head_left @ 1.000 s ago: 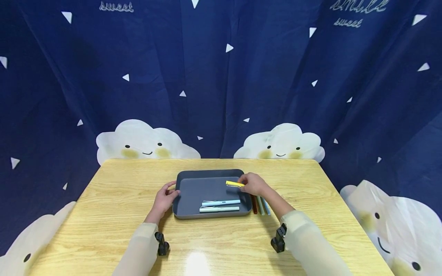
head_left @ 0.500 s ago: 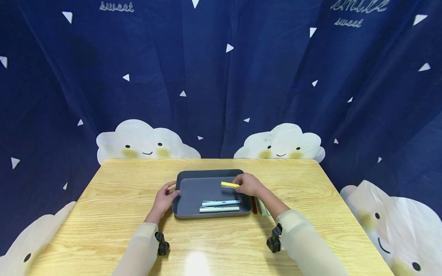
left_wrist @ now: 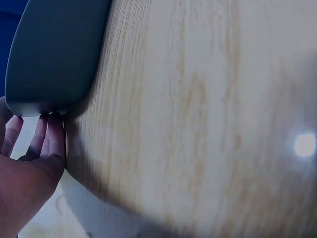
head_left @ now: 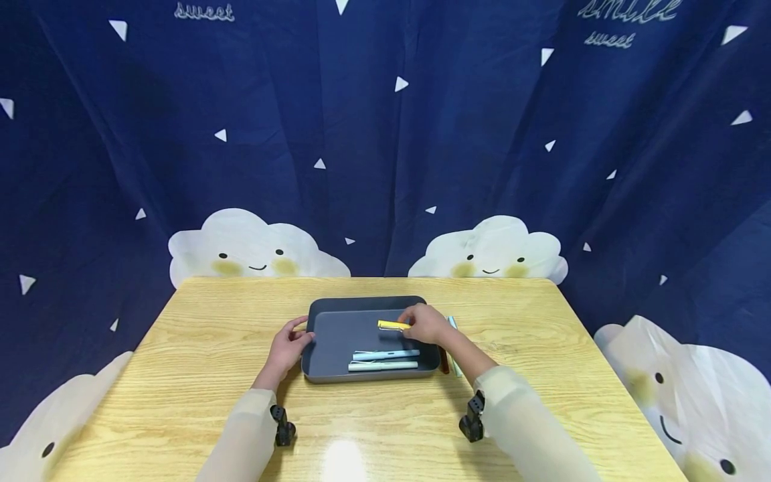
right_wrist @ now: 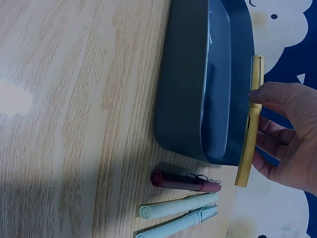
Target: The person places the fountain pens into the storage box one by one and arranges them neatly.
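Note:
My right hand pinches a yellow pen between thumb and fingers, above the right half of a dark grey tray. In the right wrist view, the yellow pen has its clip end at the top. My left hand holds the tray's left end, thumb at the rim and fingers against the outer wall. Two pens lie side by side in the tray near its front wall: a light blue pen and a pale mint pen.
Beside the tray's right end, a dark red pen, a pale green pen and a light blue pen lie on the wooden table. My right forearm partly covers them in the head view. A dark blue curtain hangs behind the table.
My right hand has moved left, carrying the yellow pen further over the tray. My left hand and the tray have stayed put.

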The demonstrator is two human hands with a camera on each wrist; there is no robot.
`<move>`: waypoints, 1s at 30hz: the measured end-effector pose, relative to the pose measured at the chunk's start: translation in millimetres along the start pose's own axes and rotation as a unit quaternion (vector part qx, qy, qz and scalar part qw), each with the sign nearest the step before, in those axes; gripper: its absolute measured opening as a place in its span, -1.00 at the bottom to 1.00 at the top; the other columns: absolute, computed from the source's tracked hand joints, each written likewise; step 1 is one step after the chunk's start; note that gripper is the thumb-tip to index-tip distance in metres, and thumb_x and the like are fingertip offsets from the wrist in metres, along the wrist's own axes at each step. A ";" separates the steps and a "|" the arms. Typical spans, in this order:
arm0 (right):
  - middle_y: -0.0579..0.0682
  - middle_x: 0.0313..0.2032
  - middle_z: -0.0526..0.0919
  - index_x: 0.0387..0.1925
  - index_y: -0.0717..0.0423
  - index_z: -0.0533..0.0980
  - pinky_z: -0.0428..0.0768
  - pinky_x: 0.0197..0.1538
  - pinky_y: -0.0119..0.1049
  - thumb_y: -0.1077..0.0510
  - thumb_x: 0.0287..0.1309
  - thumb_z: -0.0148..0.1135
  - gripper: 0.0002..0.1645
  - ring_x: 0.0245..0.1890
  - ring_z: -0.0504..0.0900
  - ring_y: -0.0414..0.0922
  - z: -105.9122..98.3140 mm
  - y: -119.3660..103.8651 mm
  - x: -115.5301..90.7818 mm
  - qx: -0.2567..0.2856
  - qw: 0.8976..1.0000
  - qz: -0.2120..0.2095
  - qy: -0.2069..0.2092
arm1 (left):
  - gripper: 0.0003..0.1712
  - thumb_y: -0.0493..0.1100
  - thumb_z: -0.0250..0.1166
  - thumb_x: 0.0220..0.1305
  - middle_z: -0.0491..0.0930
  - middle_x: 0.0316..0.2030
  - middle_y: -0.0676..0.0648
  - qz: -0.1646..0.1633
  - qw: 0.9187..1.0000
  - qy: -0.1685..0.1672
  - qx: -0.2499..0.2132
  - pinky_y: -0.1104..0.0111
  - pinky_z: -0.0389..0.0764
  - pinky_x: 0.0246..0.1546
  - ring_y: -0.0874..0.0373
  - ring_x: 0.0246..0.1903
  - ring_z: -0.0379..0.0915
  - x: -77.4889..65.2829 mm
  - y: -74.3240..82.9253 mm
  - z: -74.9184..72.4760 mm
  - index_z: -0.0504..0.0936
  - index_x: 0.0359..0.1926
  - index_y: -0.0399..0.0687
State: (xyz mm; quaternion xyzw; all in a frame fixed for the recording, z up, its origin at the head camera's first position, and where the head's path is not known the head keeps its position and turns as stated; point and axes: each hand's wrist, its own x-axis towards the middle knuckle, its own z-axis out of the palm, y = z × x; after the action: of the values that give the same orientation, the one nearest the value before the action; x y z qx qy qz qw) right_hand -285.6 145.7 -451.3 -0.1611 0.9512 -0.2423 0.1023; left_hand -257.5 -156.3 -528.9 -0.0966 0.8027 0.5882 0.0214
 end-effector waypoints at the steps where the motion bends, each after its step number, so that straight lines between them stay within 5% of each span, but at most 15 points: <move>1: -0.03 -0.35 0.64 -0.21 0.11 0.65 0.49 -0.28 -0.30 0.24 -0.02 0.32 -0.75 -0.39 0.50 -0.17 0.6 -0.9 0.3 -0.002 1.000 -0.002 -0.001 | -0.44 -0.18 0.17 0.27 0.47 -0.01 -0.29 0.000 1.000 0.000 0.000 0.42 0.51 -0.29 0.06 -0.13 0.45 0.0 0.1 -0.1 0.32 0.30 -0.06; 30: -0.07 -0.42 0.65 -0.21 0.07 0.64 0.49 -0.32 -0.28 0.19 0.02 0.31 -0.78 -0.43 0.52 -0.19 24.4 -18.4 2.5 -0.053 0.997 -0.058 -0.016 | -0.43 -0.17 0.17 0.27 0.48 0.01 -0.31 0.006 1.000 -0.004 0.004 0.39 0.52 -0.27 0.00 -0.08 0.46 -1.8 0.4 -0.8 0.32 0.30 -0.06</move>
State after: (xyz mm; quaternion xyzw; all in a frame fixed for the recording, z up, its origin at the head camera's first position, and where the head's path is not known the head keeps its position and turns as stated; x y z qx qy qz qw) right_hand -276.5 119.1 -463.5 -0.2248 0.9501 -0.1942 0.0947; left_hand -255.7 -156.7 -528.0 -0.0898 0.8054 0.5855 0.0212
